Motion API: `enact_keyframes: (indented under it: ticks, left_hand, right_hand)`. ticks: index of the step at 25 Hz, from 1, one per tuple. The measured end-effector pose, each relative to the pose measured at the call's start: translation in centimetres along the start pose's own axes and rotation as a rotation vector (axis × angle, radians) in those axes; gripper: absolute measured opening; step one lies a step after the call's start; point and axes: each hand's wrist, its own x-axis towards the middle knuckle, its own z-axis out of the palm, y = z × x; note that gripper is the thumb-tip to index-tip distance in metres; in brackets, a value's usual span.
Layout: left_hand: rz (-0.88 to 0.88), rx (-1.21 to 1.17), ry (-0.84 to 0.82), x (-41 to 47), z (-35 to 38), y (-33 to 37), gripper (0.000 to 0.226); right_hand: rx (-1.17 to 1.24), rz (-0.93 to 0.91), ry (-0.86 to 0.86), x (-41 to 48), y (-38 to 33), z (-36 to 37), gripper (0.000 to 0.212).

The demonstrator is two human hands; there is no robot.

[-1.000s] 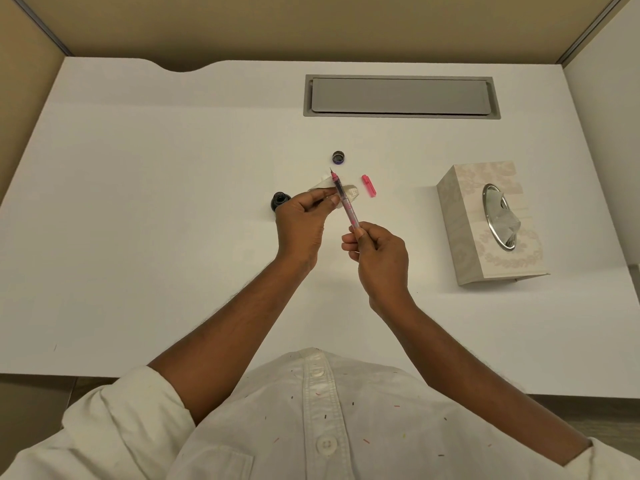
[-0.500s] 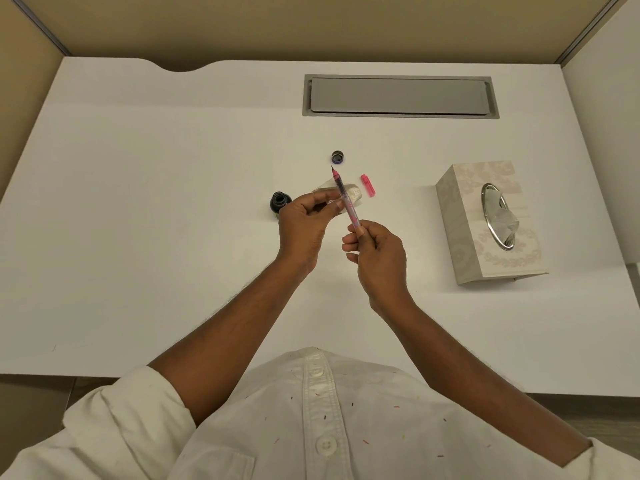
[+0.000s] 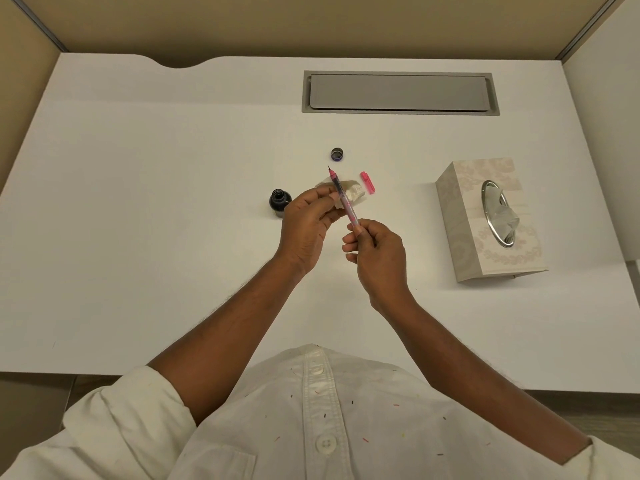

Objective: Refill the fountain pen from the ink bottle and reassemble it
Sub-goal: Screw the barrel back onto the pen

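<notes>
A slim pink fountain pen is held above the white desk, nib pointing away from me. My right hand pinches its rear end. My left hand grips the pen's middle with thumb and fingers. Behind the pen a crumpled tissue lies on the desk. The open ink bottle stands just left of my left hand. Its dark lid lies farther back. The pink pen cap lies right of the tissue.
A tissue box with a metal-rimmed opening stands to the right. A grey cable hatch is set into the back of the desk. Beige partition walls close off the desk's far side and both ends.
The pen and both hands have stayed almost in place; my left fingers have shifted slightly along the barrel, and the tissue now lies more exposed behind the pen.
</notes>
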Motion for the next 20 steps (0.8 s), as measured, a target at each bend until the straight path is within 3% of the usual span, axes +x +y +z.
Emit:
enact_keyframes:
  ticks: [13, 20]
  left_hand:
    - [0.028, 0.096, 0.144, 0.05, 0.42, -0.3, 0.014]
    - [0.048, 0.126, 0.136, 0.06, 0.32, -0.4, 0.017]
  right_hand:
    - [0.079, 0.005, 0.06, 0.04, 0.28, 0.0, 0.013]
    - [0.132, 0.067, 0.065, 0.22, 0.54, -0.21, 0.011]
